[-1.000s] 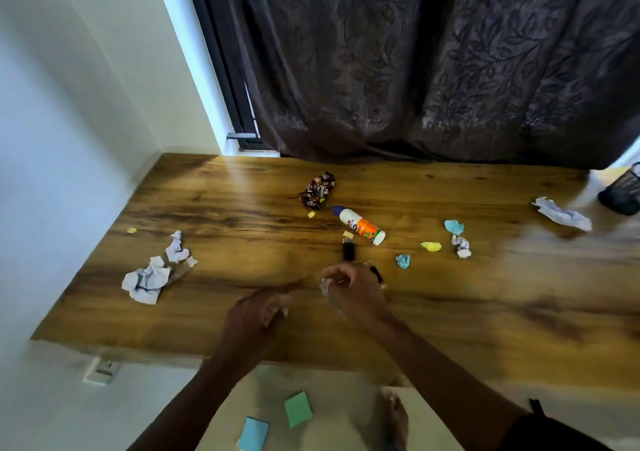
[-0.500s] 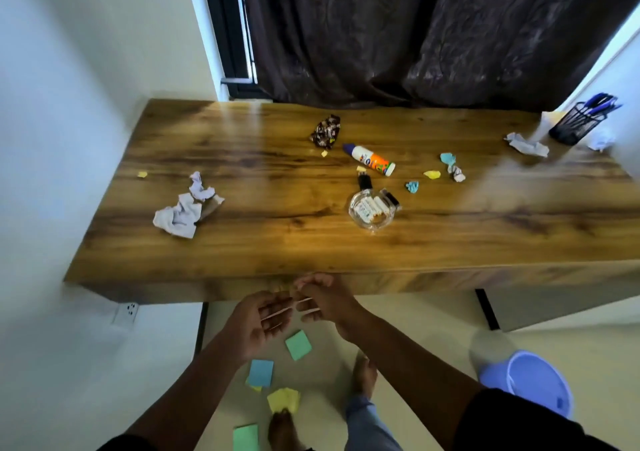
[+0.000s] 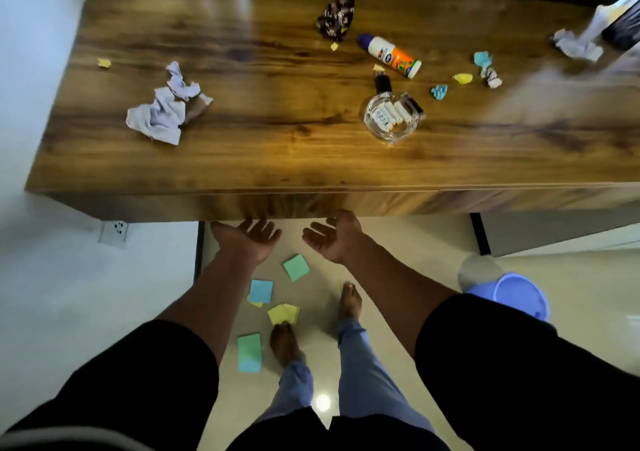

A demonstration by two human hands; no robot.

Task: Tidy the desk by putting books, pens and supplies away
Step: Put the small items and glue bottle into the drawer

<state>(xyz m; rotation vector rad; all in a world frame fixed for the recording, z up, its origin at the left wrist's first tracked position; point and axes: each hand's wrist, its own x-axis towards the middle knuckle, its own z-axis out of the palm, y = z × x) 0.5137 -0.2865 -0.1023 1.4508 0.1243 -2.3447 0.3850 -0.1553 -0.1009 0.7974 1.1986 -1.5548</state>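
Note:
Both of my hands hang just below the front edge of the wooden desk [image 3: 242,170], palms up, holding nothing. My left hand [image 3: 247,239] and my right hand [image 3: 332,237] are slightly apart, fingers relaxed. On the desk stand a clear glass bowl [image 3: 391,118] with small white items inside, a glue bottle [image 3: 391,53] lying on its side, a small black item [image 3: 382,83] and a dark candy wrapper [image 3: 336,17]. Crumpled white paper [image 3: 166,111] lies at the left, more white paper [image 3: 575,45] at the far right.
Small coloured paper scraps [image 3: 462,78] dot the desk's right half. Several sticky notes [image 3: 296,267] lie on the floor by my bare feet. A lilac bin [image 3: 519,294] stands on the floor at the right. A black pen holder [image 3: 623,31] sits at the desk's far right corner.
The view tilted down and drew back from the desk. My hands left the glass bowl on the desk, dropped below the front edge and spread apart with palms up.

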